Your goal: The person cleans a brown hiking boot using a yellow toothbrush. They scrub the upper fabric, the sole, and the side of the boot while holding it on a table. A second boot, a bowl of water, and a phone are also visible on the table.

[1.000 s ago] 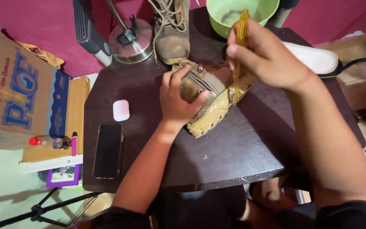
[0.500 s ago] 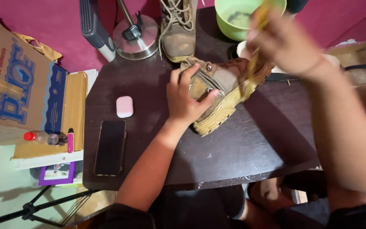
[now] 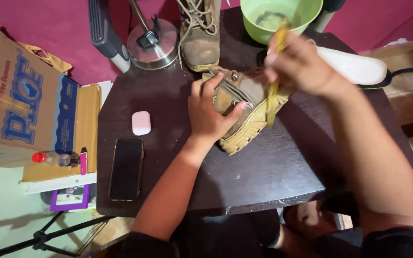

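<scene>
A tan boot [image 3: 247, 112] lies on its side on the dark table [image 3: 264, 177], sole toward me. My left hand [image 3: 211, 112] grips its upper and holds it down. My right hand [image 3: 302, 64] is closed on a yellow brush [image 3: 274, 93] whose bristle end rests against the boot's sole edge; the hand is motion-blurred. A second, upright boot [image 3: 201, 36] with loose laces stands at the table's far edge.
A green bowl [image 3: 307, 14] with dark residue sits behind my right hand. A white insole [image 3: 357, 67] lies at the right. A steel lamp base [image 3: 151, 43], a pink case [image 3: 141, 123] and a black phone [image 3: 126, 168] are on the left. A cardboard box [image 3: 20, 100] stands beside the table.
My right hand has moved the brush down from near the bowl to the boot's sole edge. My left hand keeps its grip on the boot.
</scene>
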